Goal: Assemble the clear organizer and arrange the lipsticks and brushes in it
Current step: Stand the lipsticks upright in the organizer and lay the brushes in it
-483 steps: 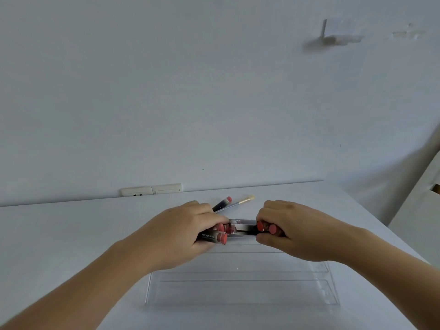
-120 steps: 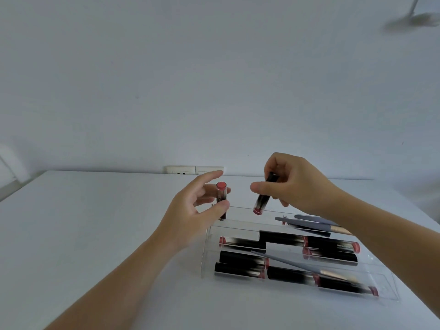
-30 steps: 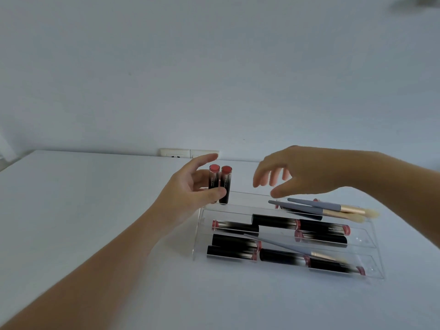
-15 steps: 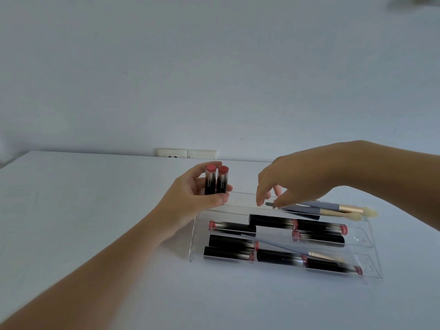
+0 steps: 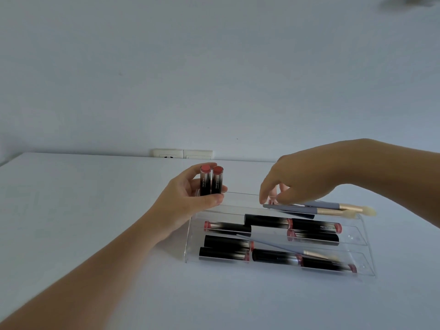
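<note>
**Back tier being filled**

On the white bench (image 5: 71, 210), at the left, the left hand (image 5: 190, 198) has its grip curled round two upright lipsticks (image 5: 211, 181), glossy black tubes with pink caps. Beside them sits the clear organizer (image 5: 366, 236), stepped acrylic, smooth. Rightward, the right hand (image 5: 307, 177) reaches down, fingertips at the slim grey brushes (image 5: 316, 207); whether it pinches one, I can't tell. Next, I'd judge: clear room, then lay both tubes down.
</note>
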Available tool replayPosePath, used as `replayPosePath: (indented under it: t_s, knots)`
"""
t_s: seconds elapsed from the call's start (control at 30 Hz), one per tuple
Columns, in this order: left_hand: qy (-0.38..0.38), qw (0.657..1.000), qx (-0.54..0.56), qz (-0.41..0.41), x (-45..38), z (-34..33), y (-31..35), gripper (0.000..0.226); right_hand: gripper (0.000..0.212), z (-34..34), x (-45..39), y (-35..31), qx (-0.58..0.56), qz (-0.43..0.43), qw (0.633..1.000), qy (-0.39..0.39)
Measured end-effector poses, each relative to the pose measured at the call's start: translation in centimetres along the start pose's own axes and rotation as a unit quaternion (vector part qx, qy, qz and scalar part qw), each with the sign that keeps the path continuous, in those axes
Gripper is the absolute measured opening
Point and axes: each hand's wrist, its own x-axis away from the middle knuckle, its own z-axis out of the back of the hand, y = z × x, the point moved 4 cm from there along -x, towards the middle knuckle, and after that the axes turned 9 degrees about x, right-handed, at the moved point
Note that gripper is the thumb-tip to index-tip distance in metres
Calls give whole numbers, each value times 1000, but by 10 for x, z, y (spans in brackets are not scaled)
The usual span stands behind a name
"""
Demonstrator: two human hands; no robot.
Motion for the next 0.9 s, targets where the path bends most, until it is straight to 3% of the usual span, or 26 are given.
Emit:
replayPosePath:
  t_s: [0.13,0.3,0.9]
  knots:
    - [-4,1000,7,0,0,0,0,54,28,3,14,19,-60,-15,997,35]
    - [-6,1000,13,-5,-1,1,-1,54,17,-17,36,44,-124,-22,992,15]
    - [-4,1000,4,-12,-1,2,-2,54,17,-40,46,53,-130,-42,990,44]
